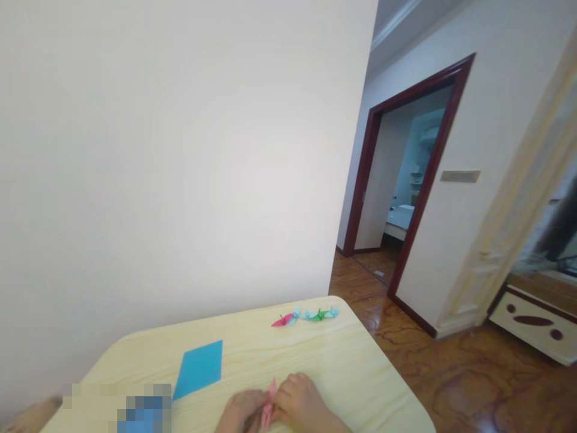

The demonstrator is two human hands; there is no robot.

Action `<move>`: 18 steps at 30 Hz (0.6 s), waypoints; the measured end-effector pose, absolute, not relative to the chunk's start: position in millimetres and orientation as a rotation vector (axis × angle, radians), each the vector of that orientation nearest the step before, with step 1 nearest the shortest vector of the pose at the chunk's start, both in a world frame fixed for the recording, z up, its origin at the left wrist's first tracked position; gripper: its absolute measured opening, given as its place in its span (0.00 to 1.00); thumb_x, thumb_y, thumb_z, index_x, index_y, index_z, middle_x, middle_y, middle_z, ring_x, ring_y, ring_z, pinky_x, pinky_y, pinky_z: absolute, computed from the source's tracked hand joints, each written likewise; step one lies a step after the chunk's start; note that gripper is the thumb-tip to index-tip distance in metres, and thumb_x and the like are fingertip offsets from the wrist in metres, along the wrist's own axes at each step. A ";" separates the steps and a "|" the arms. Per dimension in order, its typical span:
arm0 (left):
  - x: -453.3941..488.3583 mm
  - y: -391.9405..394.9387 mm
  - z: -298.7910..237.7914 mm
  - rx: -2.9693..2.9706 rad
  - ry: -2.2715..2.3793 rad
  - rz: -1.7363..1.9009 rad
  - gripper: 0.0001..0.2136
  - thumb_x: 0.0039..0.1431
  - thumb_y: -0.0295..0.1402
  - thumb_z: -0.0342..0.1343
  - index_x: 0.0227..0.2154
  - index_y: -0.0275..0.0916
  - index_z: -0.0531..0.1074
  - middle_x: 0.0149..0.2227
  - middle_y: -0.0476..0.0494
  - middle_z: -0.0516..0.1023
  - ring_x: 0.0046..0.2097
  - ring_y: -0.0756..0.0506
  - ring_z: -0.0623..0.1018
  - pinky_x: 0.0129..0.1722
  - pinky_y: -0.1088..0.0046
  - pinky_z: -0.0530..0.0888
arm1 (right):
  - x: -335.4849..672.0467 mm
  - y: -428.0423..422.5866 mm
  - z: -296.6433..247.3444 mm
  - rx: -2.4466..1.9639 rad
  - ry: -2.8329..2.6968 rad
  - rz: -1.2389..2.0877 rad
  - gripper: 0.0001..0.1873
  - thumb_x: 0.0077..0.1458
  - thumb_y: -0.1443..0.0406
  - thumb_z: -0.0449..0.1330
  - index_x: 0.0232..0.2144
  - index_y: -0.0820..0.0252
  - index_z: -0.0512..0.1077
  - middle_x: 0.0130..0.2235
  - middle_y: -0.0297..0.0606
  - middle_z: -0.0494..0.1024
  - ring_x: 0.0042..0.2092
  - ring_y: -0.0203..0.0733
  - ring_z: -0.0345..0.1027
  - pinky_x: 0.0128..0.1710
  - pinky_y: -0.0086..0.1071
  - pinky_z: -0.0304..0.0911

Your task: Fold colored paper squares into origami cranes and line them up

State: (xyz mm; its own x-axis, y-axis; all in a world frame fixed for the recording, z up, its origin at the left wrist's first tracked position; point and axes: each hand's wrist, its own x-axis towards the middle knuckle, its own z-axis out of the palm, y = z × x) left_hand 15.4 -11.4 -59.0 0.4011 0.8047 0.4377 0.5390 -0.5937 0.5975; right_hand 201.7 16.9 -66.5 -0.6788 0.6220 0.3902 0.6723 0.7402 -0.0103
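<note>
Pink paper (269,402) | folded narrow, pointed tip up | pinched between hands (241,411) (301,402)

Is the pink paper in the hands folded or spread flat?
Folded: the pink paper stands as a narrow pointed strip pinched between left hand and right hand.

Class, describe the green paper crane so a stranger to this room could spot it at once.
Find the pale wooden table by the white wall; near its far edge stands a row of small paper cranes. The green crane is second from the right, the only green one, between light blue cranes.
</note>
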 end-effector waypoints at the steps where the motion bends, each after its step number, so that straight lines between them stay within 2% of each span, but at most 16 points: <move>1: 17.1 -12.4 -56.9 2.236 1.165 1.025 0.09 0.56 0.38 0.51 0.35 0.49 0.76 0.35 0.47 0.81 0.36 0.46 0.79 0.38 0.73 0.74 | 200.3 15.9 -68.4 -1.005 -2.531 -0.178 0.13 0.50 0.54 0.60 0.30 0.57 0.71 0.27 0.32 0.77 0.30 0.39 0.66 0.31 0.30 0.55; 5: 22.1 -16.1 -52.5 1.957 1.317 1.069 0.07 0.49 0.39 0.58 0.30 0.45 0.77 0.31 0.46 0.81 0.34 0.44 0.78 0.38 0.70 0.72 | 195.5 8.6 -64.0 -1.035 -2.397 0.016 0.09 0.54 0.57 0.57 0.30 0.56 0.71 0.29 0.32 0.77 0.32 0.39 0.67 0.33 0.30 0.55; 9: 24.4 -16.8 -53.9 1.765 1.416 1.147 0.10 0.52 0.41 0.55 0.29 0.41 0.75 0.31 0.44 0.81 0.35 0.44 0.78 0.37 0.70 0.72 | 193.7 -2.0 -42.0 -1.060 -2.266 0.381 0.08 0.58 0.62 0.53 0.33 0.55 0.71 0.32 0.33 0.76 0.35 0.38 0.67 0.36 0.29 0.55; 13: 27.5 -15.5 -52.3 1.600 1.398 1.209 0.14 0.53 0.44 0.53 0.36 0.39 0.70 0.24 0.48 0.79 0.29 0.46 0.77 0.32 0.73 0.71 | 189.9 -5.1 -21.7 -1.102 -2.103 0.601 0.08 0.54 0.61 0.57 0.30 0.58 0.73 0.30 0.35 0.75 0.35 0.40 0.66 0.37 0.31 0.57; 16: 28.7 -14.1 -50.5 1.509 1.389 1.242 0.16 0.51 0.47 0.52 0.34 0.39 0.67 0.19 0.51 0.76 0.24 0.46 0.75 0.24 0.74 0.69 | 184.0 1.0 -22.3 -1.139 -1.931 0.866 0.08 0.52 0.64 0.57 0.28 0.60 0.74 0.29 0.36 0.75 0.33 0.40 0.68 0.35 0.29 0.60; 18: 28.4 -14.0 -49.2 1.479 1.380 1.248 0.16 0.50 0.48 0.53 0.30 0.39 0.66 0.19 0.51 0.75 0.24 0.46 0.75 0.23 0.75 0.68 | 180.6 6.7 -28.9 -1.157 -1.845 1.084 0.09 0.52 0.64 0.56 0.29 0.62 0.75 0.29 0.36 0.77 0.32 0.40 0.69 0.31 0.28 0.61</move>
